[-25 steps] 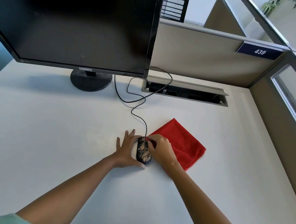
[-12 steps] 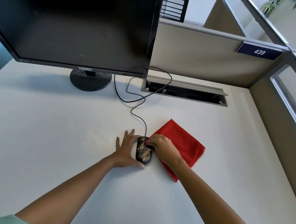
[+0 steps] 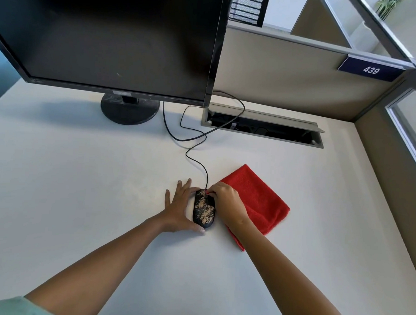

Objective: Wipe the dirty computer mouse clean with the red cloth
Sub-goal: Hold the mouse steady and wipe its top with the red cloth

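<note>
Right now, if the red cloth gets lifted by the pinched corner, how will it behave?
Likely floppy: the red cloth lies folded flat, so it should unfold and drape. Probably light; its nap looks grippy, not slippery. The right hand rests on it beside the mouse, so it may drag.

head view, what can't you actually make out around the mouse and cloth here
- Red cloth: its near-left part is hidden under the right hand and forearm.
- Mouse: left flank hidden by the left hand.
- Cable: far end lost behind the monitor.
- Cable tray: inside too dark.
</note>
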